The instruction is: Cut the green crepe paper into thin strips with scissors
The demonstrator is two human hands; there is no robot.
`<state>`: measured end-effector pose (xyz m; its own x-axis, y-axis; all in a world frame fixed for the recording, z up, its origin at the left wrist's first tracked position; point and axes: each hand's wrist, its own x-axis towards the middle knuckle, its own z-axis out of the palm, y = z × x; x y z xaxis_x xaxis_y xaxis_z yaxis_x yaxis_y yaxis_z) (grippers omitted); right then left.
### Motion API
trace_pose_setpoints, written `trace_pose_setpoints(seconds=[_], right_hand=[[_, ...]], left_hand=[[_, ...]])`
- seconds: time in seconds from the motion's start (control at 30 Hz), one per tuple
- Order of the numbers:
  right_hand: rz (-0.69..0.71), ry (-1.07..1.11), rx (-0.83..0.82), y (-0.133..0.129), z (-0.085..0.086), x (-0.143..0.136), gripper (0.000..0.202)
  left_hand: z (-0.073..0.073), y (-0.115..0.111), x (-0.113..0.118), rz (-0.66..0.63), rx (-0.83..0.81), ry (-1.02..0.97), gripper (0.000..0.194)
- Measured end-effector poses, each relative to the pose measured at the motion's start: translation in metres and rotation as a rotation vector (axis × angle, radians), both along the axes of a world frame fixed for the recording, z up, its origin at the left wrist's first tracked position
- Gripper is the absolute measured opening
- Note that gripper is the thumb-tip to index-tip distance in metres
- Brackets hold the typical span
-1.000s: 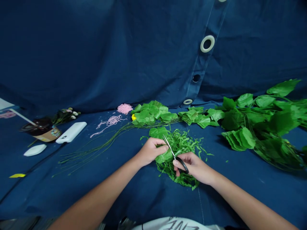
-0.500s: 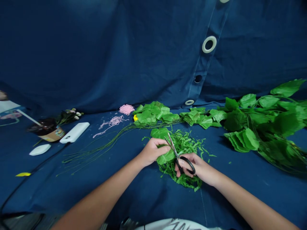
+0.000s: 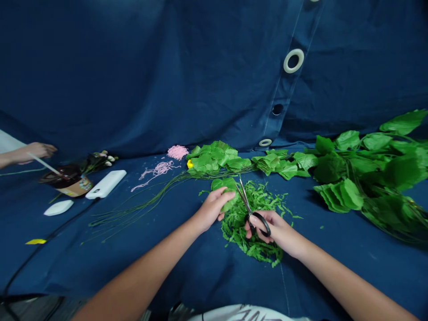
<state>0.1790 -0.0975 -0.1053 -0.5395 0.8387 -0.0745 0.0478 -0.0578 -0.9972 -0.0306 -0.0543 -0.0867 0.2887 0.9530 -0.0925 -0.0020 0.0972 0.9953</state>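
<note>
Left hand [image 3: 213,206] still pinches the green fabric leaf [image 3: 226,192] over the green shred pile [image 3: 251,223] mid-tabletop, right hand [image 3: 272,226] gripping black-handled scissors [image 3: 251,209], blades now more upright, narrowly parted at the leaf, cut ongoing; another person's hand [image 3: 36,150] has appeared far left.

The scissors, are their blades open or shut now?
Open: the scissors in the right hand show two blades spread apart at the leaf.

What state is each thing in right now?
scissors: blades parted, in right hand
green leaf: pinched in left hand
green shreds: heaped on the cloth
bare stems: stripped, lying flat
leafy vines: uncut
cup: open, stick in it
</note>
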Motion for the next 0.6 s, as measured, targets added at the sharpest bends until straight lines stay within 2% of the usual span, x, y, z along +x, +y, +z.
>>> trace_pose_setpoints(seconds=[0.3,0.5,0.6], right_hand=[[-0.042,0.017,0.013,0.0013,0.0009,0.0003,0.049],[-0.106,0.01,0.023,0.0031,0.0012,0.0007,0.048],[-0.122,0.004,0.024,0.0039,0.0015,0.0018,0.048]], left_hand=[[-0.0023,-0.0024,-0.0001,-0.145,0.097,0.085,0.036],[-0.0043,0.0019,-0.0031,-0.068,0.226,0.116,0.023],[-0.0055,0.0019,-0.0052,-0.056,0.22,0.137,0.023]])
